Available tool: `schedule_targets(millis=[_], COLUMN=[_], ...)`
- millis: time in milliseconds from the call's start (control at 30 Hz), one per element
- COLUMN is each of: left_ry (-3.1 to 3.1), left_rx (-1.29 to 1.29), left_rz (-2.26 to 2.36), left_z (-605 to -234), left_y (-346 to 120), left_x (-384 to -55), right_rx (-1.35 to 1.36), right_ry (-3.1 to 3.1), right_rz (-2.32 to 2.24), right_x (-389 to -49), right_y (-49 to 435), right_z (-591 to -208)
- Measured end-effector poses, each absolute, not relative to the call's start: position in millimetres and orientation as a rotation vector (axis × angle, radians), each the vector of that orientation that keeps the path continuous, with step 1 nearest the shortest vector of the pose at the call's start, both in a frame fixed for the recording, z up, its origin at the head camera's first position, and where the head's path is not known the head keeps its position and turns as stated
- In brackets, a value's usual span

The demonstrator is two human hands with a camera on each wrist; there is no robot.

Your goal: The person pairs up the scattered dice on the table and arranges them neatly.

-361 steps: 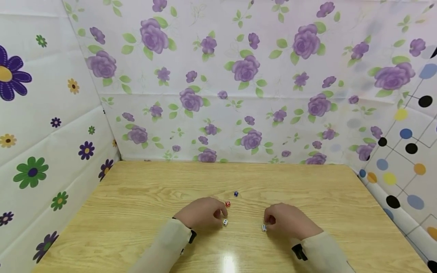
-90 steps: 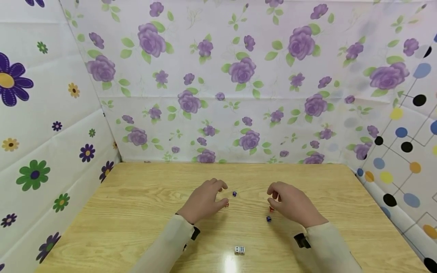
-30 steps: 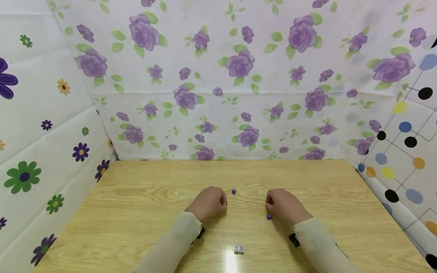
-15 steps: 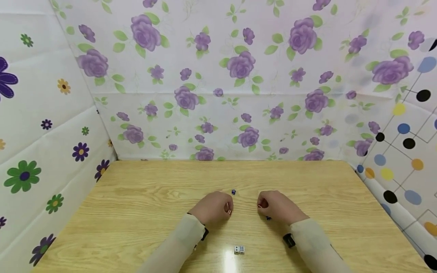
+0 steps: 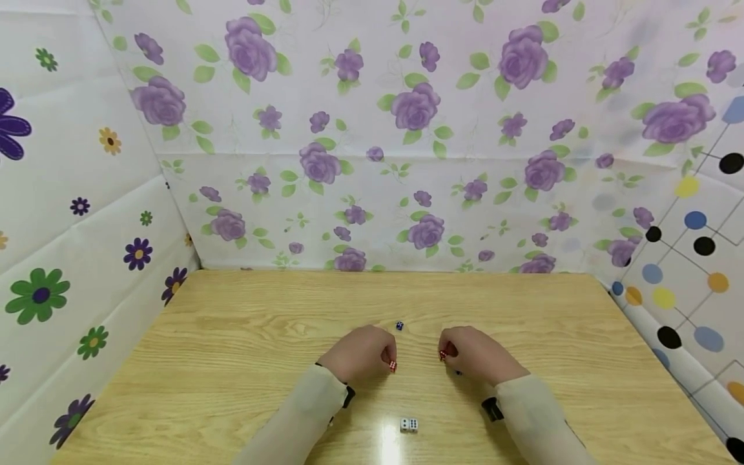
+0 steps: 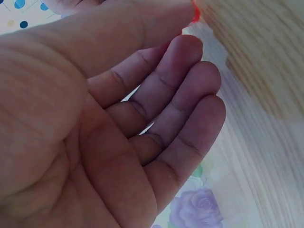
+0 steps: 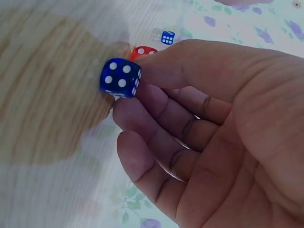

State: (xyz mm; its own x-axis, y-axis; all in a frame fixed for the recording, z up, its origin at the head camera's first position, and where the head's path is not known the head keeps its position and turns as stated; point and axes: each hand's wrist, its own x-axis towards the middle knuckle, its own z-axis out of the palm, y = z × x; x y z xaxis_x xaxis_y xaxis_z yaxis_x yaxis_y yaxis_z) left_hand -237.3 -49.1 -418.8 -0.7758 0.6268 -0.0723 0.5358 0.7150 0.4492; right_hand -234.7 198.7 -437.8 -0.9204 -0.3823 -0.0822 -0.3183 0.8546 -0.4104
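Note:
My left hand [image 5: 361,354] pinches a red die [image 5: 392,366] between thumb and fingertips, low over the wooden table [image 5: 250,400]. Only a red sliver of that die [image 6: 196,14] peeks past the thumb in the left wrist view. Opposite, my right hand [image 5: 478,354] pinches another red die [image 5: 443,355], partly covered by the thumb in the right wrist view. A blue die [image 7: 120,78] lies by the right fingertips and is mostly hidden under that hand in the head view. A second blue die [image 5: 399,325] sits just beyond the left hand.
Two white dice [image 5: 409,425] stand side by side near the front of the table. A purple-flowered cloth [image 5: 372,213] hangs behind the table, with a daisy-print cloth [image 5: 93,271] at the left and a dotted one [image 5: 686,271] at the right.
The white dice, under my hands twelve seconds ago, now sit together nearer the front. My spread fingers have since closed on the red dice and brought them closer together.

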Motion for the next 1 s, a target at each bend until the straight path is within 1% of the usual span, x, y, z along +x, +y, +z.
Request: schedule_targets(millis=[367,633,900,1000], left_ry=[2.718,2.722,2.712,2.727], left_rx=[0.94,0.909,0.93,0.952], left_rz=[0.549,0.554,0.538,0.513], left_z=[-416.7,-413.6,-412.3,-414.6], left_y=[-44.5,-44.2,-44.1,-42.6], left_x=[-232.3,-231.7,-230.6,-230.9], right_rx=[-0.635,-0.69,-0.706,-0.754], right_ry=[2.877,2.862,2.85,2.835], right_rz=[-0.53,-0.503,-0.494,-0.494], right_x=[-231.5,-227.1,-226.3,-226.4], right_y=[193.2,191.3,190.2,187.9], right_z=[-438.2,-431.9,-432.4,-433.7])
